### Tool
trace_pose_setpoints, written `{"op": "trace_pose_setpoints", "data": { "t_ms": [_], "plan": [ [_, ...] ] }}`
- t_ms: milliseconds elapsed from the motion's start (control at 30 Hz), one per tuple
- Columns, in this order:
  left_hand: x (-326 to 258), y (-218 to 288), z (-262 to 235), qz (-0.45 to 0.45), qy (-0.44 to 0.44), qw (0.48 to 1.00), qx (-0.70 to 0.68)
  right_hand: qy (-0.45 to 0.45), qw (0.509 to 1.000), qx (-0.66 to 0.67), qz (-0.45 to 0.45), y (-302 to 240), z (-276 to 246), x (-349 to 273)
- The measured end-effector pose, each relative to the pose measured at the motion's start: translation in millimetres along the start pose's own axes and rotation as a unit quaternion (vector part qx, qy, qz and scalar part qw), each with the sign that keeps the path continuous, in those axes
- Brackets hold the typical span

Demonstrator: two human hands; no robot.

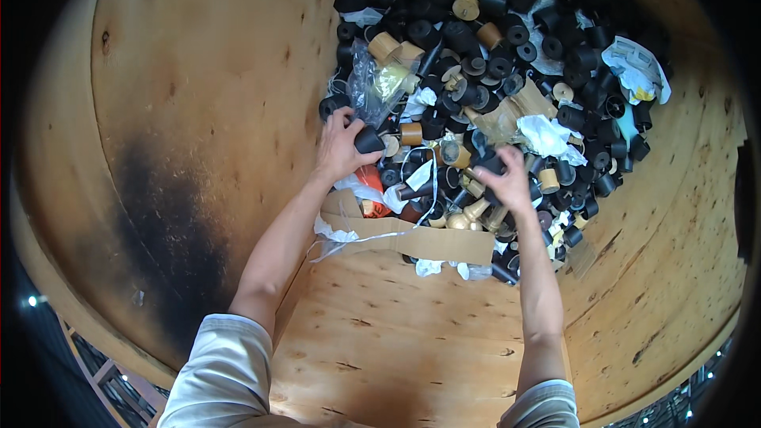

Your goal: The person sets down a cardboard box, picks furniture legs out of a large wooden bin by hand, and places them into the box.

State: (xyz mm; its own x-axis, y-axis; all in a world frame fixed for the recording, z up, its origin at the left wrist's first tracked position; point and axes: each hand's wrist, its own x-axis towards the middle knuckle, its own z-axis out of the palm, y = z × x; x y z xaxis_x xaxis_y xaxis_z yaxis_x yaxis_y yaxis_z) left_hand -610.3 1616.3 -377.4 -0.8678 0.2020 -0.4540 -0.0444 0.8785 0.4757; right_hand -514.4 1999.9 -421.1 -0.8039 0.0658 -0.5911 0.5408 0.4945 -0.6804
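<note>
At the left side of the heap, my left hand [341, 149] is closed around a short black cylinder [369, 140] with a flat end. My right hand [511, 182] grips another black cylindrical piece [491, 162] over the middle of the heap, its fingers partly blurred. A brass-coloured tube [472, 185] lies beside that thumb. Below it are gold turned pieces [469, 216]. Between the hands rest a tan wooden cylinder [411, 134] and a thin white strap [435, 182]. Orange material [369, 180] shows just under my left hand.
Plywood walls enclose the heap, the left wall [214, 71] carrying a large dark stain. A cardboard strip [428, 242] lies along the heap's near edge. Clear plastic film [369, 83], crumpled white paper [547, 135] and a white moulded piece [636, 67] sit among black cylinders. Bare plywood floor [396, 325] is nearest me.
</note>
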Motion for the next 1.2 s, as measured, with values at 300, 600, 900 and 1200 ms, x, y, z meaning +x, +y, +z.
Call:
{"op": "trace_pose_setpoints", "data": {
  "t_ms": [300,600,900,1200],
  "plan": [
    [33,16,-9,-0.048,-0.116,0.965,0.231,0.075,0.994,-0.062,-0.045,-93,-41,166],
    [-13,-24,30,-0.017,-0.027,0.999,0.042,-0.103,0.993,0.012,0.047,-128,-36,195],
    [-87,-15,57,-0.096,0.041,0.985,-0.140,-0.045,0.999,0.026,0.015,-108,-42,211],
    [-17,63,29,0.067,0.091,0.992,-0.054,0.057,0.971,-0.218,-0.073,-117,-13,181]
  ]
}}
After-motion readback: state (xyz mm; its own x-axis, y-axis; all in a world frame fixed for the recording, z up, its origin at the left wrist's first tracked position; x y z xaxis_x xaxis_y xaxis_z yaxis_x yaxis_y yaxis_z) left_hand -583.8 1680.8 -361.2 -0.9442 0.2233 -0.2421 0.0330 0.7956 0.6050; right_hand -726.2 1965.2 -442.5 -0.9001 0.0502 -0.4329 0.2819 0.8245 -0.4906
